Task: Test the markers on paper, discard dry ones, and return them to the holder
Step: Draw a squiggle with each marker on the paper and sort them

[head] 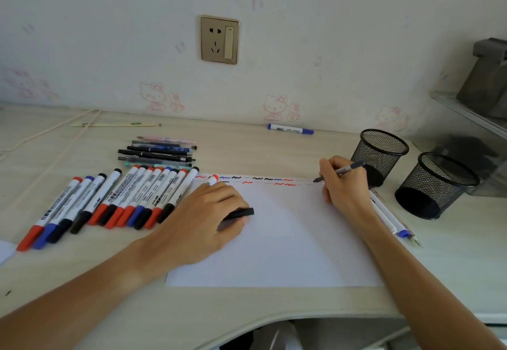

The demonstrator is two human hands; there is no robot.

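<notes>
A white sheet of paper (285, 240) lies on the desk, with red, blue and black squiggles along its top edge. My right hand (343, 185) grips a grey pen (345, 170), whose tip touches the paper's top right corner. My left hand (203, 218) rests on the paper's left side and holds a black cap (241, 213); a red-ended marker (213, 179) pokes out beyond its fingers. Two empty black mesh holders (380, 154) (436, 185) stand to the right. A row of several whiteboard markers (115, 198) lies left of the paper.
Several thin pens (159, 152) lie behind the marker row. A lone blue marker (290, 129) lies near the wall. More pens (389, 215) lie under my right wrist beside the paper. A cable (49, 130) runs at far left. A glass shelf (472, 113) is at right.
</notes>
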